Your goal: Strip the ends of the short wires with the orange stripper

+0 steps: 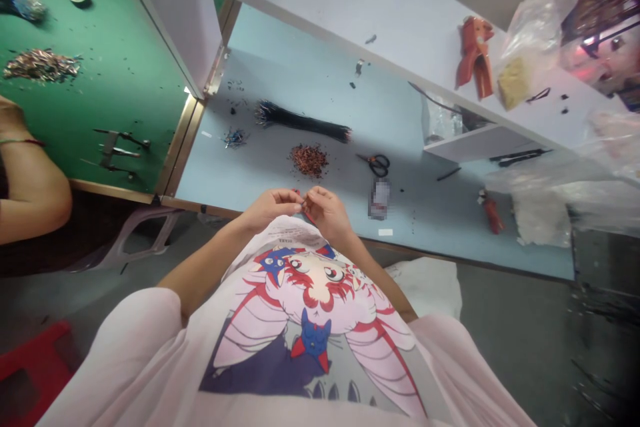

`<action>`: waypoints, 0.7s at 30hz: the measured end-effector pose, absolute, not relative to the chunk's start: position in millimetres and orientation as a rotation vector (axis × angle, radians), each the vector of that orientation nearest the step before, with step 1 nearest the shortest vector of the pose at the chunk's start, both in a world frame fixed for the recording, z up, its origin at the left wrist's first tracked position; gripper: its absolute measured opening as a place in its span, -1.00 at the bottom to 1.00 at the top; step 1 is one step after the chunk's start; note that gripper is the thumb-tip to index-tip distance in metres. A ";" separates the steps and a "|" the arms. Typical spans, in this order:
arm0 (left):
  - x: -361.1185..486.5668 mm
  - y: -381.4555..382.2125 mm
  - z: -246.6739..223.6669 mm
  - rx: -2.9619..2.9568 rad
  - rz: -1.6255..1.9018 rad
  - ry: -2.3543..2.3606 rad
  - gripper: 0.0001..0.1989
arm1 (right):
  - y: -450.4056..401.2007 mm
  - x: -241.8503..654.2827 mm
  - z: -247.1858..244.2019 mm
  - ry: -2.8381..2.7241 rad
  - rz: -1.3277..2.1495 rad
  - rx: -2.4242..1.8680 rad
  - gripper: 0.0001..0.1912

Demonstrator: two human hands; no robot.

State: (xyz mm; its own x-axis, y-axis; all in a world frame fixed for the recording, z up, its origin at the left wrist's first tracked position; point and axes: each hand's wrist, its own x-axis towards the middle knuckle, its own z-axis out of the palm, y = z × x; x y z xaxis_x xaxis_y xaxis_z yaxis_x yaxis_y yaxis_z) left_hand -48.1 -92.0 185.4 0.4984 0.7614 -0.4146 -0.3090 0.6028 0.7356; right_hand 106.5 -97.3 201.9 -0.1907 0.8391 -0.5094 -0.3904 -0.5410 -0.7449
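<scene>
red piece (pixel 299 193) pinched, left hand (pixel 273 207), right hand (pixel 327 212)

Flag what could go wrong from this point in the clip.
Two risks seem likely. The small red piece held between the fingertips of the left hand and right hand is tiny and sits near the front edge of the light-blue bench, so a slip could drop it onto the person's lap or the floor. The loose pile of reddish-brown bits lies unconfined just ahead of the hands, so a careless reach might scatter it.
</scene>
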 end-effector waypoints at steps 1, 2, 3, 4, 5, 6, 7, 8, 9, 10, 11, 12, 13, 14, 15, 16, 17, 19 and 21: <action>-47.5 -91.4 186.1 0.645 0.712 0.814 -0.81 | -97.0 106.4 201.9 -0.570 1.850 -1.193 -0.83; -47.1 -90.8 186.5 0.644 0.716 0.823 -0.81 | -96.6 106.7 201.8 -0.569 1.847 -1.190 -0.83; -46.9 -90.4 186.5 0.639 0.717 0.829 -0.81 | -96.0 107.5 201.4 -0.583 1.838 -1.194 -0.82; -46.8 -90.1 186.0 0.630 0.714 0.833 -0.81 | -95.2 109.1 200.4 -0.605 1.823 -1.204 -0.81; -46.9 -89.9 185.1 0.618 0.708 0.835 -0.81 | -94.2 111.5 198.4 -0.634 1.796 -1.222 -0.79; -47.3 -89.9 183.8 0.605 0.704 0.838 -0.80 | -93.1 114.8 195.3 -0.679 1.750 -1.257 -0.77; -48.1 -90.0 182.1 0.592 0.699 0.844 -0.79 | -92.1 118.9 190.9 -0.772 1.681 -1.330 -0.75; -49.1 -90.2 180.0 0.580 0.697 0.852 -0.79 | -91.2 123.7 185.2 -0.904 1.596 -1.430 -0.72; -50.3 -90.4 177.8 0.564 0.697 0.864 -0.78 | -90.6 128.9 178.3 -1.054 1.504 -1.540 -0.69; -51.7 -90.7 175.5 0.545 0.697 0.876 -0.77 | -90.5 134.2 170.3 -1.205 1.416 -1.646 -0.67; -53.1 -91.0 173.3 0.523 0.697 0.886 -0.77 | -90.8 139.2 161.4 -1.340 1.345 -1.733 -0.65; -54.4 -91.3 171.2 0.501 0.697 0.892 -0.77 | -91.6 143.8 151.9 -1.447 1.300 -1.797 -0.64; -55.6 -91.5 169.3 0.480 0.700 0.896 -0.77 | -93.0 147.7 142.0 -1.524 1.280 -1.841 -0.66; -56.5 -91.7 167.6 0.459 0.706 0.899 -0.78 | -94.8 150.8 131.8 -1.588 1.268 -1.874 -0.68; -57.2 -91.7 166.1 0.440 0.714 0.901 -0.79 | -97.1 153.3 121.7 -1.670 1.243 -1.913 -0.69; -57.8 -91.7 164.7 0.422 0.726 0.904 -0.80 | -99.7 155.1 112.0 -1.757 1.218 -1.953 -0.67; -58.2 -91.5 163.3 0.402 0.739 0.909 -0.81 | -102.4 156.4 102.7 -1.841 1.195 -1.992 -0.61; -59.1 -90.9 160.2 0.369 0.764 0.925 -0.82 | -107.7 158.1 86.8 -1.979 1.165 -2.064 -0.46; -60.6 -90.0 156.6 0.354 0.786 0.950 -0.83 | -111.3 158.9 75.4 -2.059 1.150 -2.124 -0.42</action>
